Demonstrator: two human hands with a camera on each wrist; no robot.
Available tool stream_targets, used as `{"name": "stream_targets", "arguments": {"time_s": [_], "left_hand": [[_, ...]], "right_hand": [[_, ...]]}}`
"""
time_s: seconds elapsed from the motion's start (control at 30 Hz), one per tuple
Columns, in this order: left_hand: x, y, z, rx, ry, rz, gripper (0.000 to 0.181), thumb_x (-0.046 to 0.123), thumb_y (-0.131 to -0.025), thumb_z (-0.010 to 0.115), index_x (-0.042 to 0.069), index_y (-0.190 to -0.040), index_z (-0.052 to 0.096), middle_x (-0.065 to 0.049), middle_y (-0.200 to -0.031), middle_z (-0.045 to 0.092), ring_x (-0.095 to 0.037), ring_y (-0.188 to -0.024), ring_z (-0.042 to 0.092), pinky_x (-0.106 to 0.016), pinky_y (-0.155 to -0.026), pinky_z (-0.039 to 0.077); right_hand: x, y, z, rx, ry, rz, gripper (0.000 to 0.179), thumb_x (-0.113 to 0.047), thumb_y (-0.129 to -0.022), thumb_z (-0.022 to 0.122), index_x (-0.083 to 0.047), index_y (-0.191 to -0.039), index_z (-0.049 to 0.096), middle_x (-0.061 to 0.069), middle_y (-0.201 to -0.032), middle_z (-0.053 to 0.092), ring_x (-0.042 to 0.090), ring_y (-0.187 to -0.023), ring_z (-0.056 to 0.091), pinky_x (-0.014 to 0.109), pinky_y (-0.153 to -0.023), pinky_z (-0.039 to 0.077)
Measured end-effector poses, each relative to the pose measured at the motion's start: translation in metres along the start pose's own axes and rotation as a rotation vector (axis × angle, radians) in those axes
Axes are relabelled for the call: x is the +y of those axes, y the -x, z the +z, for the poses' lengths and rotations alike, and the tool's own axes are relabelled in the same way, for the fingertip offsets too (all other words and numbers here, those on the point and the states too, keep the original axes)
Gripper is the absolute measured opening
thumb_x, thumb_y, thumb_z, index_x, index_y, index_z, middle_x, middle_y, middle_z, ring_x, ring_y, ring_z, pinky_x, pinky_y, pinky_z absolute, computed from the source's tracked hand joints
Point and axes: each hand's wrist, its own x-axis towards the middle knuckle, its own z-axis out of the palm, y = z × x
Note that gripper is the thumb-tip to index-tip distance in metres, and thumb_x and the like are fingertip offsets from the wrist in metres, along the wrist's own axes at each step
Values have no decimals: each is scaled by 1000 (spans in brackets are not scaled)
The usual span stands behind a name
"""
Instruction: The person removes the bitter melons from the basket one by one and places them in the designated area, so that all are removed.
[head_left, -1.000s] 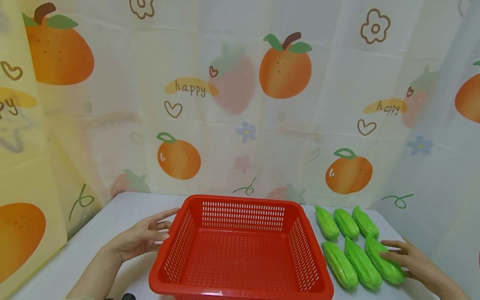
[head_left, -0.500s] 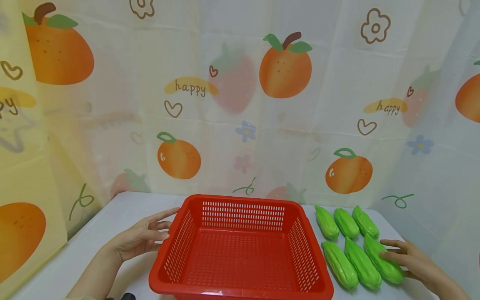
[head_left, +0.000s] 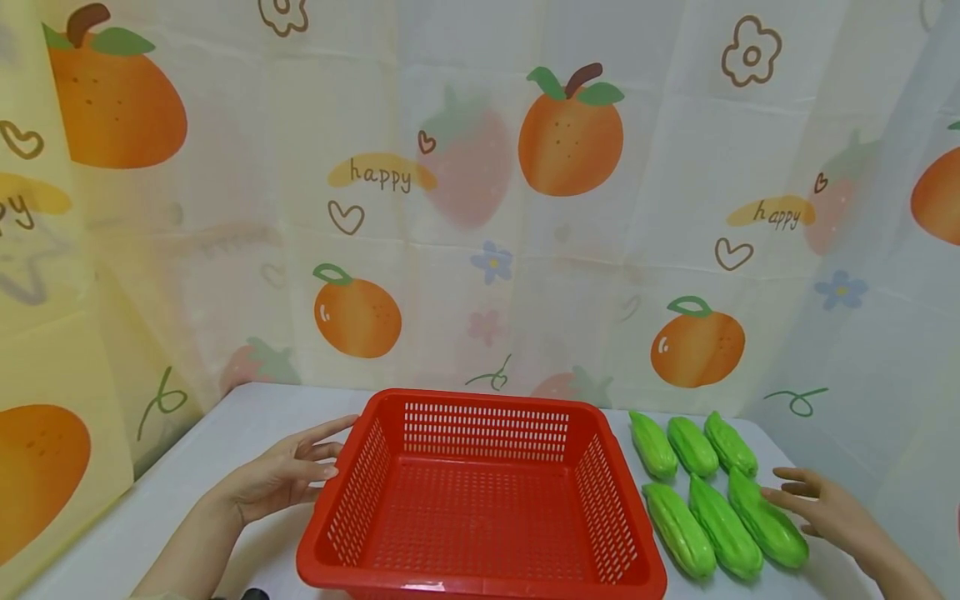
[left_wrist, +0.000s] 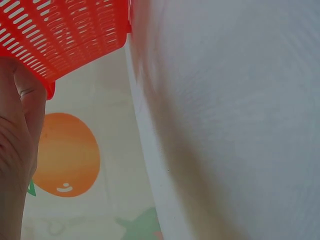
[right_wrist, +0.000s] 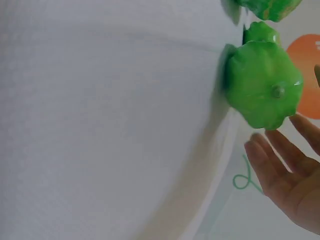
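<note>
A red plastic basket (head_left: pixel 480 508) with slotted walls stands on the white table, with nothing in it. My left hand (head_left: pixel 273 475) rests its fingers against the left outer side of this basket, near the rim; the left wrist view shows the same hand (left_wrist: pixel 17 130) against the slotted wall. Right of the basket lie several green ridged gourds, like bitter melons, in two rows. My right hand (head_left: pixel 825 508), fingers loosely extended, is beside the near-right gourd (head_left: pixel 768 521). In the right wrist view the fingers are close to a gourd's ribbed end (right_wrist: pixel 265 85) without gripping it.
The far row of gourds (head_left: pixel 693 446) lies close behind the near row (head_left: pixel 723 529). A printed curtain (head_left: pixel 480 208) hangs behind the white table (head_left: pixel 187 483). A small black object (head_left: pixel 257 594) shows at the bottom edge, left of the basket.
My right hand has drawn away from the near-right gourd, a little up and to the right. That gourd shifted very slightly left earlier. The left hand and the basket have stayed put.
</note>
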Motion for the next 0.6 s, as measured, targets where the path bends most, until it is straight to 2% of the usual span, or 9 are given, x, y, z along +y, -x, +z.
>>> {"name": "stream_targets", "arguments": {"time_s": [0.1,0.2,0.4,0.5,0.6], "left_hand": [[0,1,-1,5,-2,-3,63,4,-99,48,26,-155,29,5,-115,64,-9,-101,67,-31,-91,58],[0,0,-1,10,-2,-8,63,4,-99,48,27,-154,30,6,-115,64,-8,-101,67,-31,-91,58],[-2,-2,1,-6,-6,14,61,4,-99,47,27,-154,31,5,-118,63,-9,-104,66,-32,-93,58],[-1,-4,3,11,-39,4,65,6,-99,48,22,-157,23,4,-119,62,-10,-104,66,-32,-93,58],[3,-4,5,57,-121,-17,74,10,-98,52,14,-159,11,0,-123,58,-11,-105,66,-33,-94,58]], "right_hand": [[-11,4,-3,95,133,-56,84,-54,-99,48,14,-144,31,43,-144,35,57,-119,51,54,-84,54],[-28,7,-3,174,219,-113,81,-56,-99,46,11,-144,35,41,-145,37,62,-123,43,59,-82,50],[-78,22,16,326,208,-278,73,-52,-97,55,4,-143,43,37,-143,44,59,-125,43,67,-89,44],[-110,32,31,392,175,-405,64,-44,-96,60,2,-139,49,33,-139,50,54,-126,44,68,-94,40],[-141,41,48,426,137,-515,57,-38,-94,65,-1,-136,54,29,-138,54,50,-127,46,69,-99,36]]}}
